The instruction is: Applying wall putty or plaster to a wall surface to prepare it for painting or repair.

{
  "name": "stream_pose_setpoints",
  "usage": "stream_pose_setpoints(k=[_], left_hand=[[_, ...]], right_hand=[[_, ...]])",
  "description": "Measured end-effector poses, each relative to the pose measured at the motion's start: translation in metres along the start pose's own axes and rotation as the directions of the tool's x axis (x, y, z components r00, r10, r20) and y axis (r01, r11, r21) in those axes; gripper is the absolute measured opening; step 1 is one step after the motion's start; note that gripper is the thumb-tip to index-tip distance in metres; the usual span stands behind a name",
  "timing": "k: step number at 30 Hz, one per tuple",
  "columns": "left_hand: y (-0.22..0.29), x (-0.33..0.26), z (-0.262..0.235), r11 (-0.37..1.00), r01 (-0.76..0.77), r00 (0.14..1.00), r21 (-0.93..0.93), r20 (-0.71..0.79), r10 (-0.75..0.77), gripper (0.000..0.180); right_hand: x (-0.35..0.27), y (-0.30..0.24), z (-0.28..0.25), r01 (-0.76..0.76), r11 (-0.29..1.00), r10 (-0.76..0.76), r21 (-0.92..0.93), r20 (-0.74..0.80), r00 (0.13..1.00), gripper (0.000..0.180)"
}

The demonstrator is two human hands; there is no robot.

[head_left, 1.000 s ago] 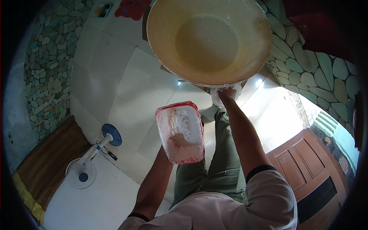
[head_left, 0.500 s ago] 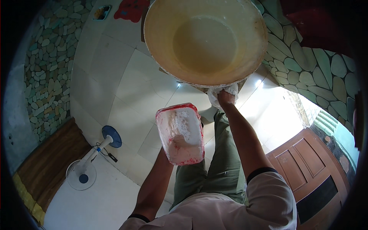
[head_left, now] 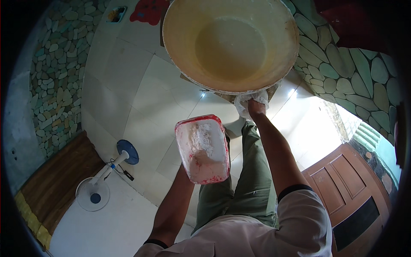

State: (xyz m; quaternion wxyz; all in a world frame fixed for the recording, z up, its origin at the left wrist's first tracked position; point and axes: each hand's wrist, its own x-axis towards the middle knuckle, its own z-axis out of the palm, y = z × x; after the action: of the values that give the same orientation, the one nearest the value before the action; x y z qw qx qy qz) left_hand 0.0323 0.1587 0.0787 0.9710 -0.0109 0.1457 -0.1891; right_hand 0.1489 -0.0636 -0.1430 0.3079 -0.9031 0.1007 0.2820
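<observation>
Pale tiles cover the floor, with flat stones by its left edge. Close to the bucket, the right hand is in a thin clear bag; bag and rim hide its fingers, so I cannot tell if they pinch or spread. The left arm goes under a red and white tub. That hand is hidden too, so I cannot tell its grip. White powder sits in the tub. The tub's long side points away from the belly, its far end leaning a bit left. Ahead of the tub, and a bit right, is the big round bucket with cloudy water. The right hand is nearer to it, just under its near rim.
</observation>
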Motion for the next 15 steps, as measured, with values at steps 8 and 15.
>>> stream_pose_setpoints(k=[8,15], left_hand=[[-0.006,-0.003,0.055,0.998,-0.053,0.985,-0.038,-0.164,0.046,0.071],[-0.013,-0.021,0.033,0.996,-0.084,0.935,0.024,-0.344,0.087,0.067]], right_hand=[[0.005,-0.002,0.001,0.04,0.992,-0.045,-0.117,-0.041,0.998,0.038],[0.013,-0.003,-0.017,-0.038,0.956,0.076,-0.29,0.12,0.99,0.04]])
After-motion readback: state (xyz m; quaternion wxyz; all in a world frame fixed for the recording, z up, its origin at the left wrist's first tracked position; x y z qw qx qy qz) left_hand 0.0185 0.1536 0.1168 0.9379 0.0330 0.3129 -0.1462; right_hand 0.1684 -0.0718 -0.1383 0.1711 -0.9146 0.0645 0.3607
